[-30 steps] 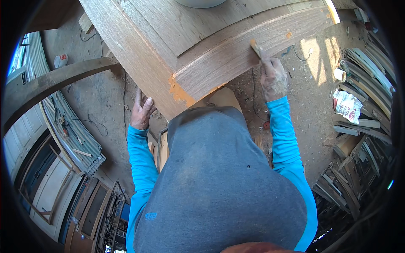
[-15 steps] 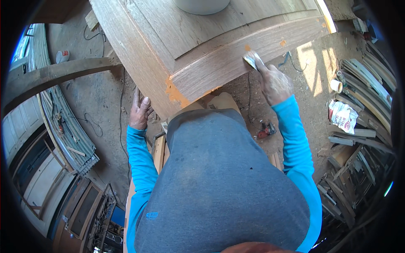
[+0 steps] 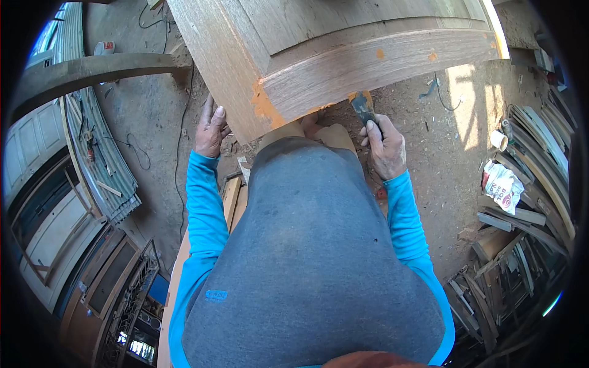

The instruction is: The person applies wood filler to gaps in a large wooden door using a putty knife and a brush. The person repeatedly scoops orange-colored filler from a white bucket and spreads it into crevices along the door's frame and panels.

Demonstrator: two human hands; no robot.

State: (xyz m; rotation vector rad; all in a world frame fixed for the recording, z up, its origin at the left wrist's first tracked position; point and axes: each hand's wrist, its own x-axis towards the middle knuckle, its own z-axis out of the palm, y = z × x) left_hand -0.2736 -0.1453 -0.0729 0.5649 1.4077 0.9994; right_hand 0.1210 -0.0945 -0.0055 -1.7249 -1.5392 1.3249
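A wooden panelled door (image 3: 343,69) lies in front of me, with orange filler (image 3: 262,104) smeared over its near corner joint and spots of it along the near rail. My right hand (image 3: 388,146) grips a putty knife (image 3: 362,107) by its handle. Orange filler shows on the blade, which is just off the door's near edge. At the door's left edge is my left hand (image 3: 211,132), thumb and fingers apart. Some of its fingertips are close to the board, and I cannot tell whether they press on its underside.
A curved wooden beam (image 3: 104,70) crosses at the left, near stacked corrugated sheets (image 3: 113,178). On the right are piled timber offcuts (image 3: 540,165), a white printed sack (image 3: 503,186) and a pale cup (image 3: 499,141). A cable (image 3: 183,165) runs across the dirt floor.
My right hand has drawn the putty knife from the rail's face back toward me, past the near edge. My left hand stays beside the door's left edge. The view has shifted slightly.
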